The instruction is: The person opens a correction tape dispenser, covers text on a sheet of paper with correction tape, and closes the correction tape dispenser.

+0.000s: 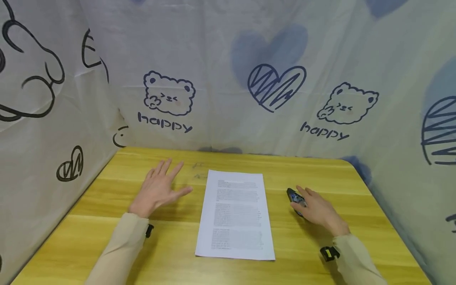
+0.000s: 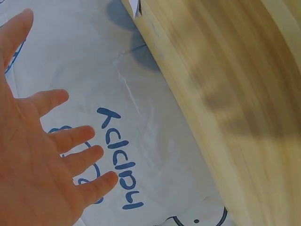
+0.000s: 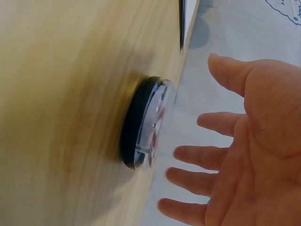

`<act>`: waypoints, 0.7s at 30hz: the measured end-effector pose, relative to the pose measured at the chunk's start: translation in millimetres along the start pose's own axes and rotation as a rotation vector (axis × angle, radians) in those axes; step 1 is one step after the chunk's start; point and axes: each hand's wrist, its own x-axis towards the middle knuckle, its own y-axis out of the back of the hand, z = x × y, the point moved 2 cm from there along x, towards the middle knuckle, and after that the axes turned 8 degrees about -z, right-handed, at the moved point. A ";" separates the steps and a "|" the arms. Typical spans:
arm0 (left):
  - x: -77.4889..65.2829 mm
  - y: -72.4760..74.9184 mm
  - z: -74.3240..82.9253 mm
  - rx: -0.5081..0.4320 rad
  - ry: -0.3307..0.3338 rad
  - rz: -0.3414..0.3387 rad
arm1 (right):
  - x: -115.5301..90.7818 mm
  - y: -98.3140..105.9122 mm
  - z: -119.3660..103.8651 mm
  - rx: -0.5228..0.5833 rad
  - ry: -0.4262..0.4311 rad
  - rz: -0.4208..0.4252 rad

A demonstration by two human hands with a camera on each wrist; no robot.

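Observation:
A small oval device [image 1: 296, 201], shaped like a computer mouse, lies on the table right of the papers. The right wrist view shows its black base and shiny, see-through top [image 3: 154, 122] with reddish marks inside. My right hand [image 1: 318, 208] is just over its right side, fingers extended; in the right wrist view the palm [image 3: 263, 150] faces it with a gap between. Left of the papers, my left hand [image 1: 156, 192] hovers over the table with fingers spread, holding nothing. Printed white sheets [image 1: 235, 215] lie flat between both hands, text side up.
The yellow wood-grain table [image 1: 171, 245] meets a pale cloth [image 1: 217, 99] along its back, with more cloth at both sides. Bears, hearts and the word "happy" are printed on it. Faint dark marks [image 1: 199, 176] show on the tabletop behind the sheets.

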 end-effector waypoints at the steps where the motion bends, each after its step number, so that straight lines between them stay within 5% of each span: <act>1: 0.7 0.6 1.1 -0.002 -0.007 0.004 | 0.7 -0.4 -0.3 0.009 -0.004 -0.008; 12: 6.0 1.3 14.6 0.012 -0.065 0.023 | 5.1 -6.4 -1.8 0.086 -0.008 -0.039; 21: 6.6 -3.9 21.5 -0.073 -0.056 -0.054 | 9.4 -7.3 1.2 0.023 0.008 -0.032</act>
